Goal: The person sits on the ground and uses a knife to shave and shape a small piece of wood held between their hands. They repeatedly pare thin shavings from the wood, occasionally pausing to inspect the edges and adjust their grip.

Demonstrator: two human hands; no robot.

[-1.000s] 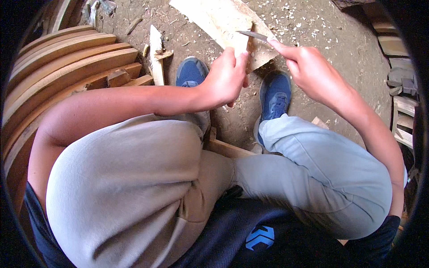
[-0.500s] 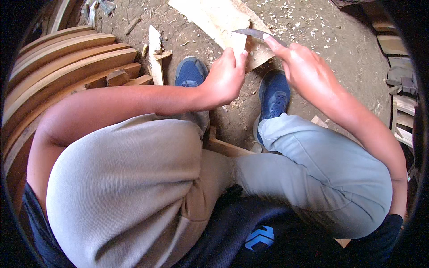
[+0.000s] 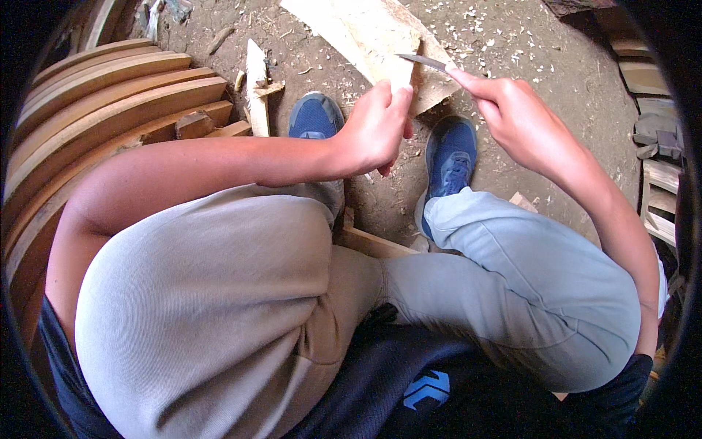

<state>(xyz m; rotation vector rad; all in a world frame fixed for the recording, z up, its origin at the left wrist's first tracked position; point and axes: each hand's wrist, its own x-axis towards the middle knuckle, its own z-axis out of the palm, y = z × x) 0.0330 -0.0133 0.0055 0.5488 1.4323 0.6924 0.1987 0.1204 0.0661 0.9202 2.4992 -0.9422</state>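
My left hand [image 3: 374, 130] is closed around the near end of a pale flat piece of wood [image 3: 399, 72], thumb along its edge. The wood slants up and away, over a wide light board [image 3: 329, 28] on the ground. In my right hand [image 3: 521, 121] is a knife with a slim, slightly curved blade [image 3: 425, 61]. Its handle is mostly hidden in my fist, and the thumb reaches toward the blade. The blade points left, its tip at the upper part of the wood; whether it touches cannot be made out.
Curved wooden slats [image 3: 117, 95] are stacked at the left, beside a split stick [image 3: 257, 88]. Wood shavings [image 3: 497, 42] litter the dirt floor. My blue shoes [image 3: 449, 157] stand either side of the work. More wood pieces [image 3: 660, 172] lie along the right edge.
The knife has drawn back to the right and slightly down, its blade now at a different angle. My left hand and the piece of wood have shifted a little right.
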